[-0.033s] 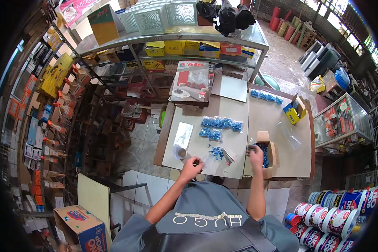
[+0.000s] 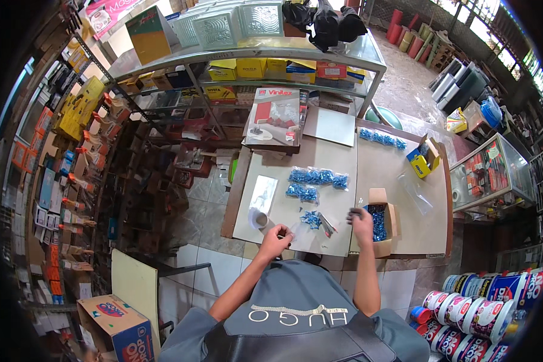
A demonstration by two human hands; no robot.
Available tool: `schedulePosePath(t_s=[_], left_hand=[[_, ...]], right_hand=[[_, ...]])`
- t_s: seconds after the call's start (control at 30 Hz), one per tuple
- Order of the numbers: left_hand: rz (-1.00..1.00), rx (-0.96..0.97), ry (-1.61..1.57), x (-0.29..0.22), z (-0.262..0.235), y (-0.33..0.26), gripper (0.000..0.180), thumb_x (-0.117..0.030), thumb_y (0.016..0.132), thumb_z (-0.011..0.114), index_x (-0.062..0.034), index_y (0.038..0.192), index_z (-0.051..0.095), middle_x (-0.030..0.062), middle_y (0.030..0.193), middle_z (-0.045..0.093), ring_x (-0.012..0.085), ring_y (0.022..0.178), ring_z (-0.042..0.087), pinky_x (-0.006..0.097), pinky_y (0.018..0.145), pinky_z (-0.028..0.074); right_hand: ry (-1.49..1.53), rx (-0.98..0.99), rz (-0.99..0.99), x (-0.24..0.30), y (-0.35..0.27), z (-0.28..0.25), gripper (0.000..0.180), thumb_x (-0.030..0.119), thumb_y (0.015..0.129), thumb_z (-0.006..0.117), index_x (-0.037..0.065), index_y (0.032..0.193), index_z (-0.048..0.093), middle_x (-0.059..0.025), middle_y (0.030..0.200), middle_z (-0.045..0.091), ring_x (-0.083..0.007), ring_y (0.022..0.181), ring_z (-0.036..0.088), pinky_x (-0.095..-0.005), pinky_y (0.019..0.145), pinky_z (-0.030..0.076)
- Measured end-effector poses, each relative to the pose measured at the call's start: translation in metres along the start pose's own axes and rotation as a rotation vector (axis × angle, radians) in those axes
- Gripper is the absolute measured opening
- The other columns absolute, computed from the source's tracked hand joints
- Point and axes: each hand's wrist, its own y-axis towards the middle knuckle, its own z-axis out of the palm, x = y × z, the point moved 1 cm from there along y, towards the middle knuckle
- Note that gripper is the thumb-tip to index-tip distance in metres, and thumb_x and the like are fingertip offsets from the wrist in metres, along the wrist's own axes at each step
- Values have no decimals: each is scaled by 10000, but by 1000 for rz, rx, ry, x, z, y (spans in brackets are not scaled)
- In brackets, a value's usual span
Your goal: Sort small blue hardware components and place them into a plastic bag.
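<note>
My left hand [image 2: 276, 241] is closed in a pinch at the table's near edge, on what looks like a clear plastic bag [image 2: 296, 234]. Right of it lies a loose heap of small blue pieces [image 2: 311, 219], with a slim grey and red tool [image 2: 328, 225] beside it. My right hand [image 2: 361, 225] hovers just left of an open cardboard box [image 2: 393, 221] holding many blue pieces [image 2: 379, 223]. Its fingers are curled together; what they hold is too small to tell. Filled clear bags of blue pieces [image 2: 318, 177] lie farther back.
Beyond the bags lie a thick catalogue [image 2: 274, 118] and a pale tile [image 2: 330, 127]. A tape roll [image 2: 260, 219] sits left of my left hand. More filled bags [image 2: 382, 139], a yellow and blue box [image 2: 424, 158] and clear film [image 2: 416, 195] lie on the right. Paint pails [image 2: 472, 314] are stacked lower right.
My right hand has shifted slightly left, away from the cardboard box, uncovering more of the blue pieces in it. My left hand has stayed in place.
</note>
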Motion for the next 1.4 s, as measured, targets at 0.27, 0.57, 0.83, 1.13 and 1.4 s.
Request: schedulePosePath(t_s=[0.27, 0.57, 0.83, 1.13, 1.4], left_hand=[[3, -1, -4, 3, 0, -1, 169, -127, 890, 696, 4, 935, 599, 59, 807, 649, 115, 676, 618, 270, 593, 532], [10, -15, -7, 8, -5, -8, 173, -126, 890, 693, 7, 935, 593, 59, 809, 650, 115, 661, 618, 269, 585, 522], [-2, -23, -23, 11, -5, -6, 173, -130, 892, 693, 6, 937, 596, 59, 818, 652, 116, 673, 620, 270, 595, 534], [-2, 6, -19, 4, 0, -5, 174, -131, 893, 692, 5, 940, 595, 59, 825, 651, 114, 684, 618, 272, 596, 539], [-10, 16, -20, 3, -1, -6, 162, -126, 893, 690, -1, 936, 597, 52, 814, 644, 108, 676, 609, 271, 589, 528]], right_hand=[[-426, 246, 79, -15, -14, 93, 161, 43, 878, 650, -6, 1027, 687, -169, 847, 716, -222, 772, 711, -345, 683, 577], [-705, 203, -283, -9, -10, 117, 192, 29, 789, 612, -8, 956, 701, -260, 953, 679, -430, 947, 647, -490, 861, 511], [-745, 214, -377, 7, -16, 121, 157, 49, 800, 619, -10, 929, 688, -254, 929, 668, -434, 914, 645, -504, 836, 510], [-791, 209, -366, 8, -15, 118, 206, 99, 809, 692, 6, 992, 711, -220, 992, 683, -412, 936, 656, -475, 866, 516], [-564, -169, -446, 52, -32, 69, 233, 86, 845, 683, 18, 1068, 682, -163, 969, 656, -313, 861, 644, -386, 770, 510]])
